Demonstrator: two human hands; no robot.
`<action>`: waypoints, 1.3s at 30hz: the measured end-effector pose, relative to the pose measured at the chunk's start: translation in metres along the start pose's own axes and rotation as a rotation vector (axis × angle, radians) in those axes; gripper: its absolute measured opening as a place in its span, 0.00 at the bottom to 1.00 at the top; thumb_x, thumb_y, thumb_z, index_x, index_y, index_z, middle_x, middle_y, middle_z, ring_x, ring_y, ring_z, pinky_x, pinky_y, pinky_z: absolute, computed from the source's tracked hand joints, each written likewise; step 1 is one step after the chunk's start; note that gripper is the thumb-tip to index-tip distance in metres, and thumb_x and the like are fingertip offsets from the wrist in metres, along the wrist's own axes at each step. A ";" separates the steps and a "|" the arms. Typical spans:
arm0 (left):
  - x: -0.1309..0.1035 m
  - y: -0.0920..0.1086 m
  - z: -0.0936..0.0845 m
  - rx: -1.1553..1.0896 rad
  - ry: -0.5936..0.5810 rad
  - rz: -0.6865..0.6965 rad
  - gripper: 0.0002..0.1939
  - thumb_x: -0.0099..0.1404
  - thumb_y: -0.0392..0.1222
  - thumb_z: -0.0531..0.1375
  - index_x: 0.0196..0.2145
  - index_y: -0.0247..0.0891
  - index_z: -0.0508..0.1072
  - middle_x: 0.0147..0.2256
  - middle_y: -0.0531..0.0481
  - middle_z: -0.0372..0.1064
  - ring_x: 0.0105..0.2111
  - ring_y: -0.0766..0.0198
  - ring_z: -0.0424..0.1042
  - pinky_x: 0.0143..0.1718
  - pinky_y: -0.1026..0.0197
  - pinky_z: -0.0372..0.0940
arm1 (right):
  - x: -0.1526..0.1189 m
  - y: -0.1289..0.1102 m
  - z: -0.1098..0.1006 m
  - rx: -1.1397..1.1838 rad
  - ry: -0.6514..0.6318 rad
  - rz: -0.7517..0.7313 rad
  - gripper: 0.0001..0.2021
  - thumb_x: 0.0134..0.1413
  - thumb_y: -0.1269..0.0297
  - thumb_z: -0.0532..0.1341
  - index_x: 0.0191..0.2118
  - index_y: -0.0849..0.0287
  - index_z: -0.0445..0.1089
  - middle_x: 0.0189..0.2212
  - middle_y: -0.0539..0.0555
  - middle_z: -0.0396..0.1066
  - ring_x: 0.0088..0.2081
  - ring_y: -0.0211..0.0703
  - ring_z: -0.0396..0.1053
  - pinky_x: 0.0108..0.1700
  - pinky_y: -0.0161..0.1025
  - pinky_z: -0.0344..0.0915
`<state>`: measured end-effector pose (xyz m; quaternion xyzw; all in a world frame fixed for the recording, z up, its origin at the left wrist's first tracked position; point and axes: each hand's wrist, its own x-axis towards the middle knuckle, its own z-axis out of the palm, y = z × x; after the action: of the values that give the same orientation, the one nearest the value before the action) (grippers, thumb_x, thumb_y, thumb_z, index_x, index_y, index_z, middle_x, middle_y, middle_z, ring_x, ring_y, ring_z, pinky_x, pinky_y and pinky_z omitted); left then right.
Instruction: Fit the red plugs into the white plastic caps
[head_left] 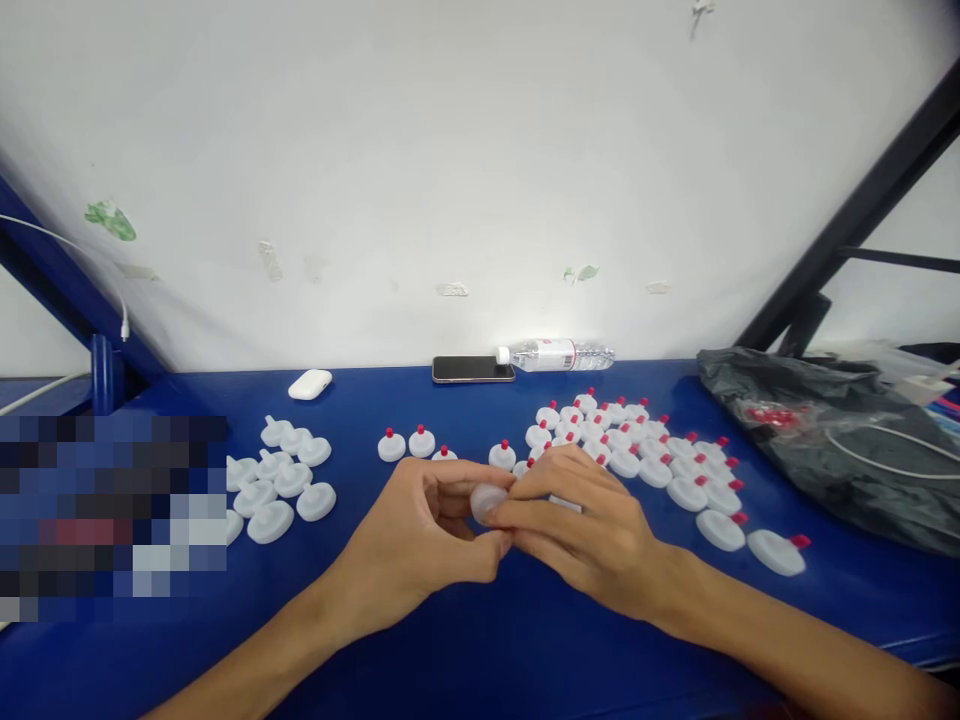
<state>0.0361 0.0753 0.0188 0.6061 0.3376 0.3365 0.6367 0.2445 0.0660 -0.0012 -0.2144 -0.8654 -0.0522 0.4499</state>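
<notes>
The person's two hands meet in the middle of the view above the blue tabletop (450, 665), with a translucent white plastic cap (487, 503) held up between them. The left hand (420, 525) is curled narrowly around the cap's left side, thumb below and forefinger above, while the right hand (596, 525) pinches in at its right edge with the fingertips bunched close; the fingers hide what exactly they grip there. Plain white spout caps (271, 521) lie grouped to the left of the left hand. Red-tipped white caps (686, 493) crowd beyond and to the right of the right hand. Against the wall lie a smartphone (472, 371) and, touching or just beside it, a clear water bottle (551, 354) on its side; a white earbud case (310, 384) sits farther left.
</notes>
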 end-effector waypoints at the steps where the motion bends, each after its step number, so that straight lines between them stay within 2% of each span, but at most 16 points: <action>1: 0.000 0.001 0.001 0.004 0.004 0.008 0.18 0.52 0.31 0.69 0.43 0.40 0.86 0.28 0.56 0.73 0.27 0.71 0.66 0.27 0.69 0.61 | 0.000 0.000 0.000 -0.001 0.000 -0.003 0.05 0.71 0.71 0.63 0.47 0.59 0.76 0.36 0.54 0.81 0.34 0.40 0.75 0.38 0.42 0.69; 5: 0.000 0.002 0.003 0.016 0.031 0.019 0.16 0.52 0.29 0.68 0.39 0.39 0.86 0.26 0.57 0.69 0.26 0.72 0.62 0.25 0.69 0.59 | 0.000 0.000 0.001 -0.002 -0.017 0.007 0.05 0.72 0.70 0.62 0.48 0.59 0.76 0.37 0.54 0.81 0.36 0.40 0.75 0.40 0.42 0.70; 13: -0.003 0.001 0.004 0.078 0.035 0.020 0.15 0.52 0.29 0.66 0.37 0.36 0.85 0.25 0.58 0.68 0.24 0.73 0.60 0.24 0.70 0.57 | -0.001 -0.001 0.003 0.018 -0.020 0.004 0.06 0.70 0.73 0.63 0.48 0.60 0.76 0.38 0.54 0.81 0.35 0.39 0.73 0.41 0.41 0.68; 17: 0.000 0.001 -0.001 0.143 -0.002 0.038 0.17 0.55 0.32 0.68 0.44 0.38 0.84 0.29 0.56 0.74 0.27 0.71 0.67 0.28 0.68 0.64 | -0.004 0.001 0.003 -0.002 -0.022 0.008 0.06 0.68 0.75 0.65 0.47 0.60 0.77 0.38 0.54 0.81 0.35 0.40 0.72 0.40 0.42 0.67; 20: 0.001 0.004 -0.009 0.220 -0.012 0.065 0.20 0.62 0.42 0.70 0.52 0.43 0.81 0.40 0.52 0.80 0.34 0.66 0.75 0.34 0.65 0.72 | -0.004 0.001 0.001 -0.015 0.017 0.044 0.06 0.67 0.76 0.65 0.46 0.61 0.77 0.38 0.55 0.80 0.35 0.40 0.73 0.41 0.42 0.67; 21: 0.001 0.006 -0.013 0.330 0.020 0.111 0.20 0.66 0.47 0.68 0.54 0.44 0.79 0.44 0.52 0.81 0.37 0.65 0.77 0.35 0.65 0.73 | -0.003 0.001 0.000 -0.010 0.024 0.060 0.05 0.67 0.75 0.66 0.45 0.61 0.77 0.38 0.55 0.80 0.36 0.41 0.73 0.42 0.42 0.68; 23: 0.001 0.009 -0.025 0.692 0.164 0.260 0.18 0.74 0.52 0.60 0.57 0.47 0.76 0.47 0.52 0.80 0.39 0.65 0.78 0.37 0.65 0.73 | -0.001 0.001 0.000 0.008 0.007 0.105 0.05 0.66 0.74 0.66 0.45 0.60 0.76 0.39 0.55 0.80 0.39 0.42 0.74 0.44 0.42 0.68; 25: 0.003 0.011 -0.041 1.087 0.350 0.402 0.17 0.77 0.51 0.54 0.54 0.44 0.77 0.44 0.51 0.81 0.37 0.64 0.77 0.37 0.61 0.72 | 0.000 0.000 0.000 0.033 -0.054 0.155 0.05 0.66 0.74 0.66 0.45 0.60 0.75 0.40 0.55 0.81 0.40 0.43 0.75 0.46 0.43 0.68; 26: 0.005 0.012 -0.050 1.192 0.412 0.428 0.16 0.76 0.49 0.55 0.51 0.42 0.79 0.42 0.50 0.80 0.37 0.61 0.75 0.38 0.58 0.70 | 0.000 0.000 0.001 0.052 -0.095 0.175 0.05 0.66 0.73 0.65 0.45 0.60 0.75 0.40 0.54 0.81 0.40 0.43 0.76 0.48 0.44 0.68; 28: 0.007 0.013 -0.069 1.353 0.479 0.428 0.16 0.76 0.47 0.54 0.43 0.38 0.81 0.39 0.45 0.80 0.41 0.53 0.74 0.38 0.53 0.65 | -0.001 -0.001 0.003 0.086 -0.178 0.202 0.03 0.67 0.73 0.64 0.44 0.59 0.74 0.38 0.51 0.81 0.39 0.42 0.76 0.52 0.46 0.67; 31: 0.008 0.018 -0.086 1.540 0.532 0.382 0.18 0.78 0.44 0.51 0.44 0.36 0.80 0.38 0.43 0.79 0.42 0.48 0.73 0.33 0.54 0.59 | -0.003 0.000 0.005 0.085 -0.287 0.250 0.05 0.70 0.72 0.61 0.45 0.58 0.74 0.36 0.49 0.81 0.37 0.40 0.76 0.59 0.49 0.63; 35: 0.006 0.024 -0.086 1.692 0.584 0.291 0.18 0.79 0.44 0.48 0.43 0.37 0.77 0.34 0.44 0.76 0.38 0.50 0.73 0.27 0.56 0.52 | -0.006 0.001 0.005 0.075 -0.376 0.300 0.11 0.65 0.77 0.58 0.45 0.58 0.76 0.36 0.49 0.80 0.35 0.40 0.74 0.61 0.51 0.61; 37: 0.006 0.024 -0.081 1.737 0.573 0.249 0.18 0.80 0.44 0.48 0.42 0.38 0.76 0.33 0.46 0.75 0.38 0.51 0.73 0.27 0.57 0.52 | -0.006 0.002 0.005 0.068 -0.390 0.306 0.15 0.59 0.81 0.57 0.44 0.58 0.76 0.36 0.50 0.79 0.36 0.41 0.74 0.61 0.51 0.61; 39: 0.007 0.023 -0.078 1.772 0.534 0.210 0.18 0.80 0.45 0.48 0.41 0.39 0.76 0.35 0.47 0.76 0.41 0.52 0.74 0.28 0.57 0.54 | -0.006 0.001 0.005 0.048 -0.386 0.310 0.17 0.57 0.81 0.57 0.45 0.58 0.77 0.37 0.51 0.80 0.38 0.43 0.74 0.61 0.52 0.61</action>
<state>-0.0261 0.1245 0.0383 0.8009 0.5499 0.1401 -0.1910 0.2438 0.0661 -0.0086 -0.3399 -0.8929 0.0802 0.2841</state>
